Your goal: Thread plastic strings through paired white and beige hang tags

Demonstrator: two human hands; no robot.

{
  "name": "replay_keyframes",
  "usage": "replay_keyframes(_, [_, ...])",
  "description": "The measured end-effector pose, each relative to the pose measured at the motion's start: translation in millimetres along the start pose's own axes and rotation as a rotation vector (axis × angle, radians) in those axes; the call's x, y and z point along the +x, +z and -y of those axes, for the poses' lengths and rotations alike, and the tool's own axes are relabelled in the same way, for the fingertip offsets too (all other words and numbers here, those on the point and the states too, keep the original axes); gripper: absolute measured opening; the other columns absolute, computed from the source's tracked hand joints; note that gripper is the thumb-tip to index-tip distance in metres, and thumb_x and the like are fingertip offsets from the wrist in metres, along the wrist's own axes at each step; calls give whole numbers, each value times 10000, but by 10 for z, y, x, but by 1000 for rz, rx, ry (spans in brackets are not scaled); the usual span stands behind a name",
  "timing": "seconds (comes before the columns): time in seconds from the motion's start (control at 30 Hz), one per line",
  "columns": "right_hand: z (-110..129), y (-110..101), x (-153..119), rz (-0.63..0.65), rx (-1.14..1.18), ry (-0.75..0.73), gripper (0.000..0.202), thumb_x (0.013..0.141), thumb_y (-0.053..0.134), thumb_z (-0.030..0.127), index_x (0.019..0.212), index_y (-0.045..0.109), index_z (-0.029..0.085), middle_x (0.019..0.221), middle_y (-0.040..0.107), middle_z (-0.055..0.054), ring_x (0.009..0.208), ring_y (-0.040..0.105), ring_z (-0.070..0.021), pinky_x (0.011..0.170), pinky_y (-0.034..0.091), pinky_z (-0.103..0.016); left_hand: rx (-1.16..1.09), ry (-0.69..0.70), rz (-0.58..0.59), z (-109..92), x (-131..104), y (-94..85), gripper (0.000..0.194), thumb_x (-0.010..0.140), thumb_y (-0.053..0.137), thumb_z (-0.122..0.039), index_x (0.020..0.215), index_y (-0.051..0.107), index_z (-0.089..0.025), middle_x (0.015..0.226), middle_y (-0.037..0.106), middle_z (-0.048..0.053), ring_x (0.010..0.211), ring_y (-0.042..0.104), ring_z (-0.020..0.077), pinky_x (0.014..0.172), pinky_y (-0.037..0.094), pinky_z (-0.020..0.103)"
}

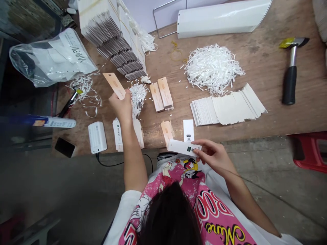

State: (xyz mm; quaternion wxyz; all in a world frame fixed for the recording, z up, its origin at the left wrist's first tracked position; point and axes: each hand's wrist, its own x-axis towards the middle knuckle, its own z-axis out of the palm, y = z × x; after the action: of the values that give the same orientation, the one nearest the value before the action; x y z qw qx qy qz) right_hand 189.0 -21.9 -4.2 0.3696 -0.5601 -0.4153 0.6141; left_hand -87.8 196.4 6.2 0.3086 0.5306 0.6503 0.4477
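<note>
So I'm standing by this brown wooden table (268,58) and the person has a card in each hand. The left hand (122,105) is closed up on the lower end of an orange card (114,83), which sticks out up and to the left, right beside a bunch of white strings (138,98) lying loose on the wood. The right hand (214,153) is down at the near edge — thumb and fingertips pinched on the right end of a white card (182,147) with a dark green square on it, the other fingers loosely curled. That card sits in front of a small fan of orange cards (167,131) and partly overlaps, from where I am, another white card (188,127) pointing away from the person. Whether they're actually touching, I can't tell. A bit farther in, two little stacks of orange cards (166,92) lie side by side. Under the left forearm there's a batch of printed white cards (117,134), partly hidden by the arm. Over to the right is a big messy heap of white strings (214,68), with a long spread row of pale cards (227,108) just in front of it, and a black-handled hammer (290,80) well off to the side. Behind the left hand stands a huge banded stack of cards (114,37), with a clear plastic bag (53,61) next to it.
</note>
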Motion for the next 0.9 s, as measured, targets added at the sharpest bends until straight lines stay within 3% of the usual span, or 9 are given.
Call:
replay_keyframes(0.1, [-20, -13, 17, -79, 34, -20, 267, 809, 694, 326, 1031, 671, 179, 506, 564, 42, 415, 509, -94, 424, 434, -215, -22, -17, -120, -98, -257, 110, 249, 800, 649, -203, 1030, 608, -117, 685, 569, -56, 547, 492, 64, 518, 414, 222])
replay_keyframes(0.17, [-26, -21, 40, -166, 78, -51, 260, 782, 724, 304, 1010, 676, 190, 562, 599, 30, 471, 558, -102, 453, 463, -212, -68, -28, -42, -156, -547, 231, 433, 719, 760, -254, 1107, 591, -163, 768, 619, -28, 549, 532, 88, 486, 450, 227])
replay_keyframes(0.23, [-21, -30, 60, -214, 114, -88, 226, 749, 755, 279, 950, 688, 198, 668, 658, 2, 584, 622, -116, 524, 510, -214, -207, -83, 132, -187, -868, 353, 510, 714, 782, -303, 1170, 575, -205, 915, 650, 21, 628, 585, 109, 531, 491, 233])
replay_keyframes(0.3, [0, -38, 71, -237, 120, -115, 180, 732, 771, 259, 883, 692, 198, 735, 685, -11, 642, 638, -118, 561, 525, -214, -304, -112, 130, -196, -1153, 440, 418, 728, 773, -351, 1081, 613, -197, 872, 646, 26, 645, 586, 108, 553, 496, 216])
replay_keyframes(0.4, [65, -27, 74, -322, 108, -189, 123, 742, 766, 220, 832, 686, 194, 693, 654, 9, 544, 573, -89, 485, 482, -201, -385, -216, 119, -203, -1442, 478, 323, 725, 778, -345, 952, 632, -167, 757, 638, 5, 585, 581, 90, 546, 494, 195])
replay_keyframes(0.5, [138, 25, 78, -429, 94, -394, 102, 777, 723, 140, 850, 694, 206, 796, 667, -11, 632, 610, -115, 525, 512, -231, -477, -349, 193, -236, -1604, 454, 325, 739, 765, -335, 965, 610, -161, 720, 646, -9, 570, 614, 95, 582, 529, 213])
replay_keyframes(0.67, [121, 161, 126, -565, -194, -876, 363, 770, 651, -16, 984, 717, 270, 925, 685, -34, 862, 659, -185, 729, 561, -343, -597, -542, 315, -324, -1814, 455, 509, 725, 768, -311, 1164, 528, -215, 934, 709, 41, 690, 697, 159, 619, 554, 244])
replay_keyframes(0.8, [-23, 270, 163, -522, -400, -989, 422, 802, 597, -13, 1097, 692, 273, 997, 661, -67, 922, 646, -210, 761, 565, -385, -722, -600, 280, -390, -1918, 470, 752, 705, 763, -197, 1352, 388, -279, 1162, 684, 55, 947, 697, 201, 762, 561, 262])
replay_keyframes(0.9, [-116, 348, 161, -460, -441, -990, 397, 812, 583, -17, 1111, 681, 224, 988, 645, -92, 939, 636, -211, 785, 566, -385, -830, -595, 339, -428, -1931, 450, 713, 757, 716, -274, 1372, 355, -261, 1207, 671, 97, 1068, 663, 257, 874, 546, 348])
